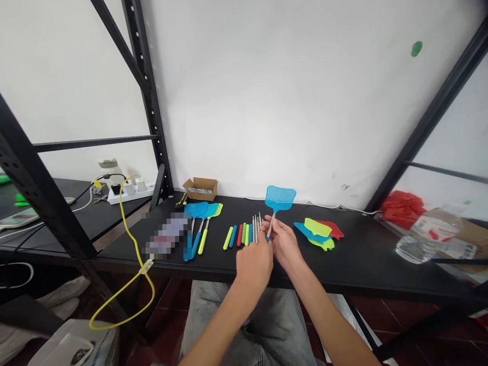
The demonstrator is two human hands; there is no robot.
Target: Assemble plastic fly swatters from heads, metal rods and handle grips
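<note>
A blue fly swatter [281, 198] stands tilted up in front of me, its mesh head above both hands. My left hand [254, 260] is closed around its lower end, where a bit of blue handle shows. My right hand [284, 240] pinches the grey shaft just above. Left of the hands lie several grey metal rods [255, 229] and a row of coloured handles [239, 236] in yellow-green, blue and red. Loose swatter heads [318, 230] in blue, yellow-green and red are piled to the right. Further left rest several whole swatters [198, 236], blue and yellow-green.
A small open cardboard box [201, 188] stands at the back left of the black table [366, 254]. A yellow cable [129, 229] hangs over the left edge, near a pixelated item [168, 234]. At right are a clear plastic bottle [417, 244] and a red bag [402, 208].
</note>
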